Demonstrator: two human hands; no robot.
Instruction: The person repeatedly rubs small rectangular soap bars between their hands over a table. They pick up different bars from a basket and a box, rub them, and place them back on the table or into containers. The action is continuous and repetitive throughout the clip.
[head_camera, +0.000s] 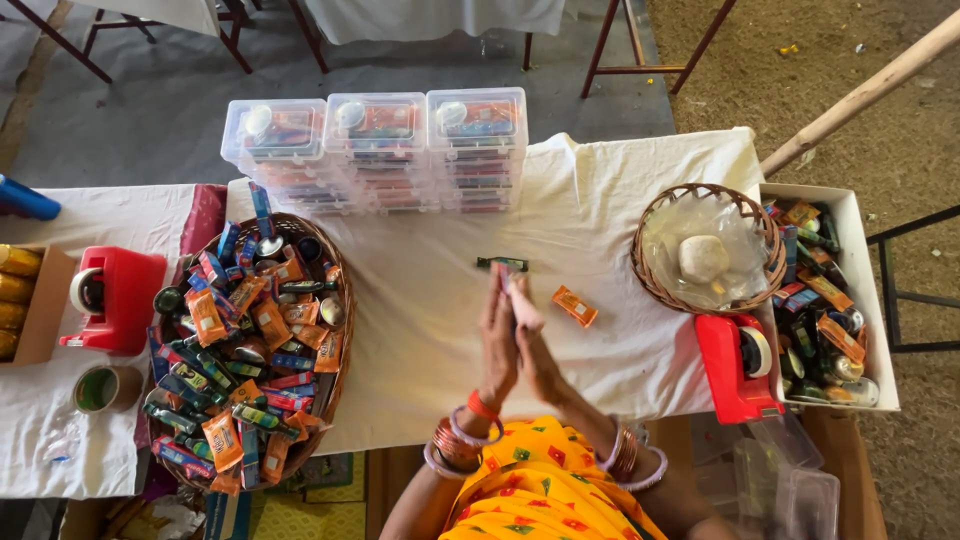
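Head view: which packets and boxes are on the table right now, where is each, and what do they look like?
Orange sachet: flat, on the cloth right of the hands.
Dark green tube: slim, just beyond the fingertips.
Left basket: heaped with orange, blue and green packets.
Clear lidded boxes: three stacks at the far edge, packed.
White carton: far right, mixed packets.
Left hand and right hand: pressed together around something pale.

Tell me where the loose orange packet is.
In the head view, the orange packet lies on the white cloth, just right of the hands, left of the small basket.
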